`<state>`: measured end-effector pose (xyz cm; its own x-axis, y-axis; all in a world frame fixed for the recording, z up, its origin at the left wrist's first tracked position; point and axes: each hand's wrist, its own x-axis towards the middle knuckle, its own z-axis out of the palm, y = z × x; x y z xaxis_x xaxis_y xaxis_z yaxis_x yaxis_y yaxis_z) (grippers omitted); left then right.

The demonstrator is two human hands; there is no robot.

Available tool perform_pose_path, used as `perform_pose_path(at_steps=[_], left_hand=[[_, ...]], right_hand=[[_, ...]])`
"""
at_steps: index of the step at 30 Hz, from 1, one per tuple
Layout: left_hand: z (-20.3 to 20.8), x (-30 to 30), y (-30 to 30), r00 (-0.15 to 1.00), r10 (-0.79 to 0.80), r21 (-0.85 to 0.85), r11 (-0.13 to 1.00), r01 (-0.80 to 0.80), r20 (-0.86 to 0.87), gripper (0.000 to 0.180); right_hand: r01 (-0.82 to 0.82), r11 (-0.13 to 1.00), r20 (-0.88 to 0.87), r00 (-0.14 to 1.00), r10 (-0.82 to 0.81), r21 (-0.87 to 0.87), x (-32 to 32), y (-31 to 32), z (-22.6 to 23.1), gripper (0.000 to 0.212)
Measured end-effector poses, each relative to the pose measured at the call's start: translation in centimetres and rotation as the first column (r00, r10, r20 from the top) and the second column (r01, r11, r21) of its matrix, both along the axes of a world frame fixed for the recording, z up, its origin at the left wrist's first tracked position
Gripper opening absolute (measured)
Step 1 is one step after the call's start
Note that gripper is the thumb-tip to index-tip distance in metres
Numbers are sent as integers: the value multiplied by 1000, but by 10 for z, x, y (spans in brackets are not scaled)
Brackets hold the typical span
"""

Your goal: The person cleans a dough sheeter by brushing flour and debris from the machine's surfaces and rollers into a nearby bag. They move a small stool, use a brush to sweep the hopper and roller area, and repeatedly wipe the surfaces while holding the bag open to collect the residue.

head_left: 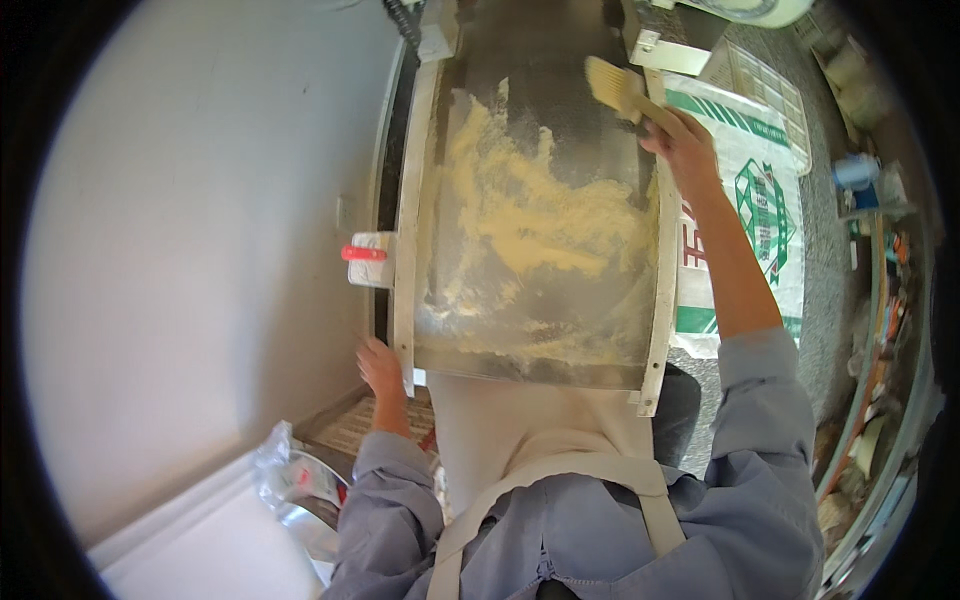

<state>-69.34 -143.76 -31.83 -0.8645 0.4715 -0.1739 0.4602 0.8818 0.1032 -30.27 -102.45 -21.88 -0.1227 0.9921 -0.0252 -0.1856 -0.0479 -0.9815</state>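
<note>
A brush (pixel 609 83) with pale bristles and a wooden handle is gripped in my right hand (pixel 688 150), above the far right part of a dark flat bed. Its bristles point to the far left. Pale yellow powder (pixel 540 225) lies in an uneven, smeared layer over the middle of the bed (pixel 540 345), thinner toward the near edge. My left hand (pixel 380 368) is low beside the bed's near left corner, its fingers curled; whatever they may hold is hidden.
Metal rails (pixel 660 290) border the bed. On the left rail sits a box with a red lever (pixel 363 254), near a white wall (pixel 200 200). A white-and-green printed sack (pixel 745 210) and a wire basket (pixel 765 90) stand right; shelves (pixel 870 370) run farther right. A plastic bag (pixel 275 460) lies lower left.
</note>
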Motion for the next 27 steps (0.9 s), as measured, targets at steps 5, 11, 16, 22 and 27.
perform_pose_path(at_steps=[5, 11, 16, 22, 27], left_hand=[[-19, -1, -27, 984, -122, 157, 982, 101, 132, 42], [14, 28, -2, 967, 160, 330, 918, -220, 199, 44], [27, 35, 6, 944, 186, 360, 890, -280, 274, 41], [18, 32, -2, 953, 183, 367, 892, -264, 241, 38], [22, 34, -8, 981, 112, 320, 934, -159, 161, 39]], right_hand=[[154, 834, 513, 725, -459, 529, -91, 62, -17, 29], [160, 741, 460, 694, -555, 653, -149, 140, -62, 30], [121, 784, 517, 690, -507, 608, -200, 205, -98, 31], [11, 877, 677, 631, -378, 480, -281, 273, -126, 30], [-328, 734, 774, 481, -413, 595, -328, 282, -144, 31]])
